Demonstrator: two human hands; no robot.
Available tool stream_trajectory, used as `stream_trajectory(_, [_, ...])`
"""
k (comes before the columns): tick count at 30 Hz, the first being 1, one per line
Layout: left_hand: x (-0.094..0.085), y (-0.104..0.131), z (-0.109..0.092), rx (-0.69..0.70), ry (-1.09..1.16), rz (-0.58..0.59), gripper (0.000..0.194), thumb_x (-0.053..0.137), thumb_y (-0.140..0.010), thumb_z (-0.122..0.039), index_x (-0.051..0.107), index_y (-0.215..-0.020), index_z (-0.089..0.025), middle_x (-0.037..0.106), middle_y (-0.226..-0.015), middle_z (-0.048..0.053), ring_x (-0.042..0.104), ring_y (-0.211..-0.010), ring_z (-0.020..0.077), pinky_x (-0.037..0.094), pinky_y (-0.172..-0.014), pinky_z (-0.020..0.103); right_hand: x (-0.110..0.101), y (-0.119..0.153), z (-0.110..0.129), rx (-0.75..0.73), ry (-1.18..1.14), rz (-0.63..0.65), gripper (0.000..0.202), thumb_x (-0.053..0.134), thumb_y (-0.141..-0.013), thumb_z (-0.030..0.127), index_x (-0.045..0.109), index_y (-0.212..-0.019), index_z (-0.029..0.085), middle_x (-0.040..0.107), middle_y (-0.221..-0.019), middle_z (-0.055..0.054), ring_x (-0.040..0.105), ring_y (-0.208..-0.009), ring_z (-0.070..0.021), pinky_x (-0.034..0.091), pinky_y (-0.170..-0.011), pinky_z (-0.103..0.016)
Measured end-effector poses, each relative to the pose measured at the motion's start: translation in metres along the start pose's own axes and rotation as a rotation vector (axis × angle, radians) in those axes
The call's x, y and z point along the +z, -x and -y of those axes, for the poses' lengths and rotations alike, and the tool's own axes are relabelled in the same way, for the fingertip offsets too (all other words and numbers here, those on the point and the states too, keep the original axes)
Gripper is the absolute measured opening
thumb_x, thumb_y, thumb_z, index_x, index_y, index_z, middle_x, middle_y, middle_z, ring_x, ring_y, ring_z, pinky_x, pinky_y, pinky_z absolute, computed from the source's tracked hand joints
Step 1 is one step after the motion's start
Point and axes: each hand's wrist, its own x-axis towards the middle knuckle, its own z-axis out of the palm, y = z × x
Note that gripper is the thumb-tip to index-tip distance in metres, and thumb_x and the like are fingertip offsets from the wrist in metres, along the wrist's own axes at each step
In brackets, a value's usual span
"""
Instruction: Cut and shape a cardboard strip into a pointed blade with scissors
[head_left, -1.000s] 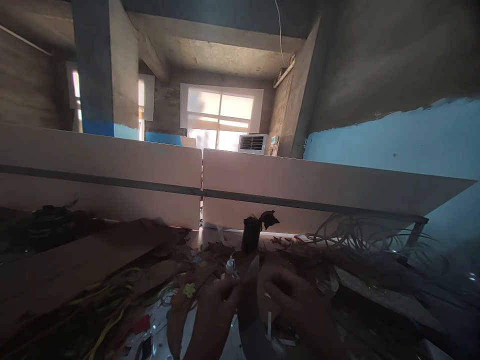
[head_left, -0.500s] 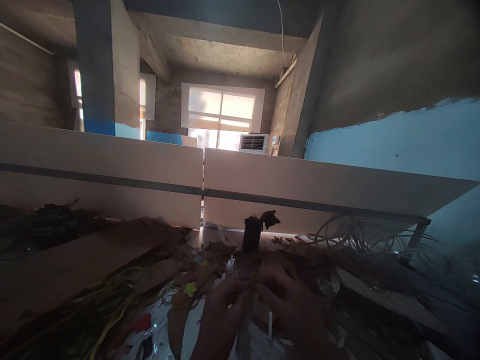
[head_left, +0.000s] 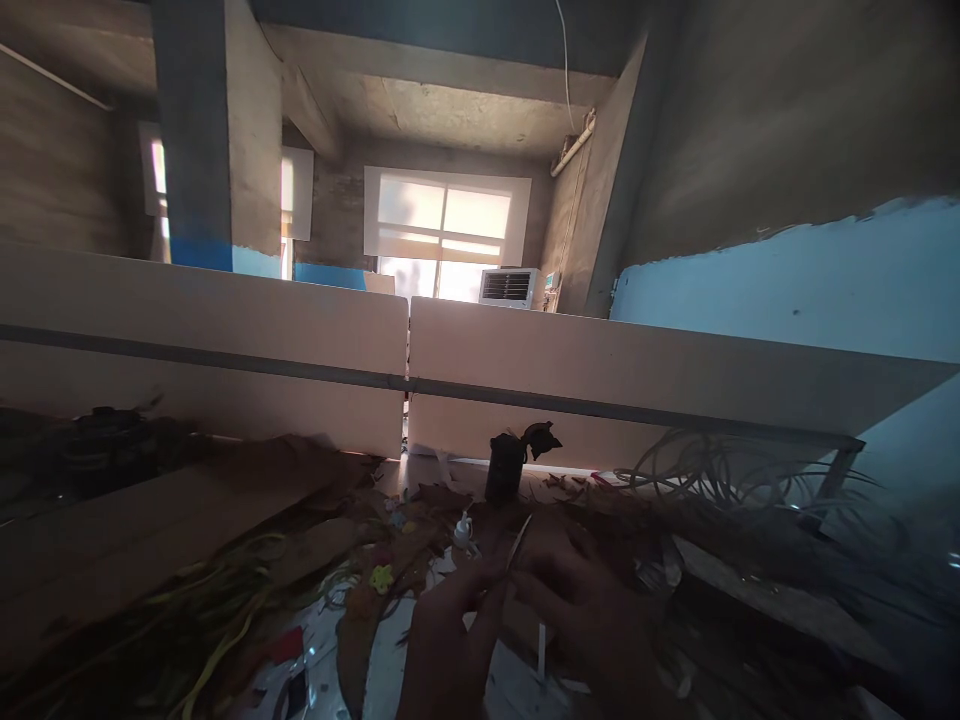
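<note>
Here the left hand [head_left: 450,640] and right hand [head_left: 585,620] pinch one thin leaf strip [head_left: 519,540] together; just beyond them the small white bottle [head_left: 463,528] could be knocked over.

unfinished building used as a craft workshop, bare concrete ceiling [head_left: 450,110] and pillar [head_left: 191,130], half-painted blue wall [head_left: 787,290], low partition boards [head_left: 300,350] along a cluttered workbench [head_left: 150,520], loose cords [head_left: 720,470], paper scraps [head_left: 382,578], small glue bottle [head_left: 463,528]
</note>
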Motion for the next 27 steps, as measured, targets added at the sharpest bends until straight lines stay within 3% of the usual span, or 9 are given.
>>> stream_trajectory(7, [-0.002,-0.001,-0.006,-0.066,-0.018,0.003,0.023,0.058,-0.088,-0.027,0.078,-0.100,-0.029,0.078,-0.105,0.002,0.071,-0.097,0.0222,0.056,-0.072,0.023,0.000,0.001,0.000,-0.028,-0.014,-0.013,0.020,0.061,-0.079,0.034,0.075,-0.076,0.021,0.073,-0.077,-0.003,0.069,-0.082,-0.0250,0.053,-0.069,-0.029])
stream_trajectory(15, [-0.009,-0.004,-0.027,-0.119,-0.074,0.033,0.021,0.059,-0.085,-0.024,0.079,-0.090,-0.025,0.079,-0.093,0.001,0.072,-0.084,0.0203,0.053,-0.068,0.022,0.003,0.002,-0.002,0.005,0.019,-0.019,0.023,0.059,-0.078,0.037,0.072,-0.072,0.019,0.070,-0.070,-0.001,0.067,-0.072,-0.0216,0.050,-0.063,-0.027])
stream_trajectory(21, [-0.011,-0.007,-0.029,-0.046,-0.134,0.005,0.020,0.061,-0.079,-0.013,0.077,-0.075,-0.024,0.078,-0.087,-0.001,0.071,-0.079,0.0178,0.051,-0.062,0.020,0.004,0.002,0.000,0.041,0.068,-0.004,0.022,0.057,-0.076,0.037,0.065,-0.065,0.020,0.066,-0.061,0.000,0.065,-0.065,-0.0203,0.048,-0.055,-0.024])
stream_trajectory(27, [-0.013,-0.008,-0.028,-0.020,-0.158,0.041,0.023,0.061,-0.078,-0.006,0.077,-0.079,-0.023,0.077,-0.087,-0.001,0.070,-0.076,0.0153,0.051,-0.062,0.019,0.001,0.002,0.000,0.016,0.152,0.026,0.025,0.056,-0.076,0.040,0.063,-0.063,0.020,0.063,-0.060,-0.001,0.063,-0.062,-0.0203,0.047,-0.054,-0.025])
